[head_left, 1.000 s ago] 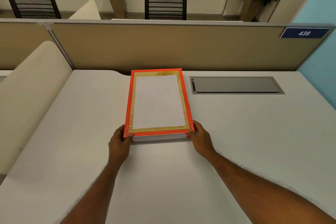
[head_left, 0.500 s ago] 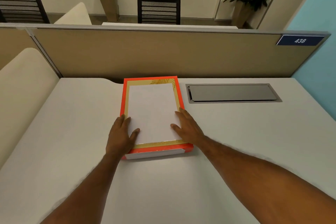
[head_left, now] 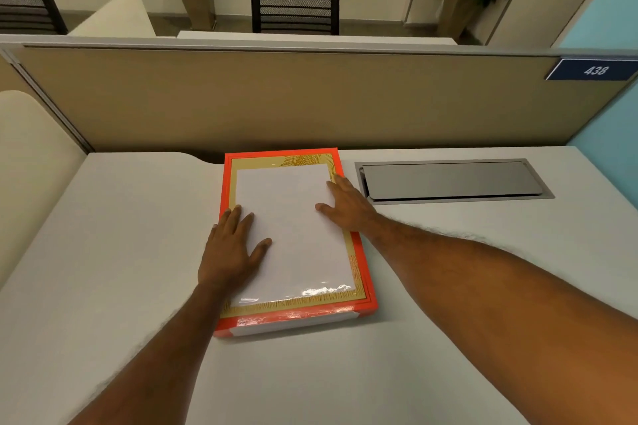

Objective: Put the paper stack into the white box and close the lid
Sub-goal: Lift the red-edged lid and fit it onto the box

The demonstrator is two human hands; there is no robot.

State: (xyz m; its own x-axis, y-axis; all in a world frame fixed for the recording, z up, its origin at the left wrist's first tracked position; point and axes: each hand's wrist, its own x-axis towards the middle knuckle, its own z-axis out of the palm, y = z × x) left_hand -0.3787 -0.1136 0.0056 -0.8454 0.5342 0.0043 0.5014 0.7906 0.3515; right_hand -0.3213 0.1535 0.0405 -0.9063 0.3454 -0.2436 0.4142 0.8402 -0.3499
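Observation:
A flat box [head_left: 366, 300] with an orange rim, a gold border and a white front wall lies on the white desk [head_left: 448, 269]. Its top face shows a large white rectangle [head_left: 293, 228]; I cannot tell whether this is the lid's panel or the paper stack. My left hand [head_left: 231, 248] lies flat on the left side of that top, fingers spread. My right hand [head_left: 345, 203] lies flat on the right side, fingertips near the far right corner. Neither hand grips anything.
A grey metal cable hatch [head_left: 452, 179] is set into the desk right of the box. A tan partition [head_left: 276, 97] with a blue "438" plate [head_left: 593, 70] closes the far edge. A cream cushion [head_left: 31, 162] stands at the left. Chairs and plants are beyond.
Both hands left the box's near corners and slid forward over its top; they now press flat on it, the right farther toward the back. The view moved closer.

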